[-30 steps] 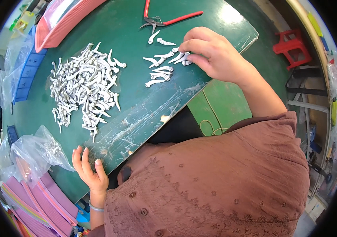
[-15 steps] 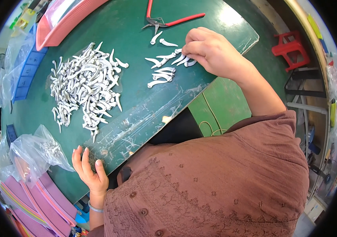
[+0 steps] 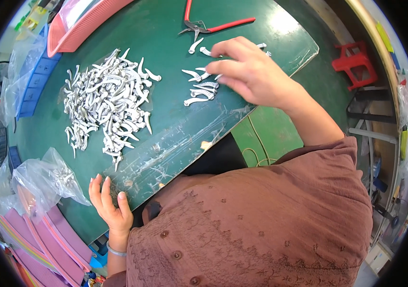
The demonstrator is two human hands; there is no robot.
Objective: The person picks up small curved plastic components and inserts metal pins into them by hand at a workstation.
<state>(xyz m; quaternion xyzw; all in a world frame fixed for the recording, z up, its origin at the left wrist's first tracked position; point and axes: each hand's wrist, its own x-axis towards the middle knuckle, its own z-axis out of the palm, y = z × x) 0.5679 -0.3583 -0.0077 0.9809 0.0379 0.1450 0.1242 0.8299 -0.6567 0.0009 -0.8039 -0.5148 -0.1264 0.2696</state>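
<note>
My right hand (image 3: 256, 74) hovers over a small group of curved, horn-shaped white-and-grey pieces (image 3: 197, 101) with its fingers apart. Nothing shows clearly in its grasp, though the fingertips are slightly blurred and partly cover some pieces. A few more lie just beyond it, one peeking out past the knuckles (image 3: 261, 45). At the near table edge my left hand (image 3: 112, 208) rests with fingers spread, holding nothing. Between the hands, to the left, spreads a large heap of the same pieces (image 3: 110, 98). Red-handled pliers or cutters (image 3: 199, 27) lie opened at the far side.
The green table (image 3: 165, 129) has a scratched clear sheet along its front edge. Left stand a pink basket (image 3: 77, 29), a blue bin (image 3: 36, 79) and a clear plastic bag with small pieces (image 3: 53, 179). A red stool (image 3: 355, 65) is on the floor at right.
My right hand's fingers have parted from the pieces they were pinching, and the hand has shifted slightly. Pieces now show beyond its knuckles. My left hand stays in place; the view has shifted a little.
</note>
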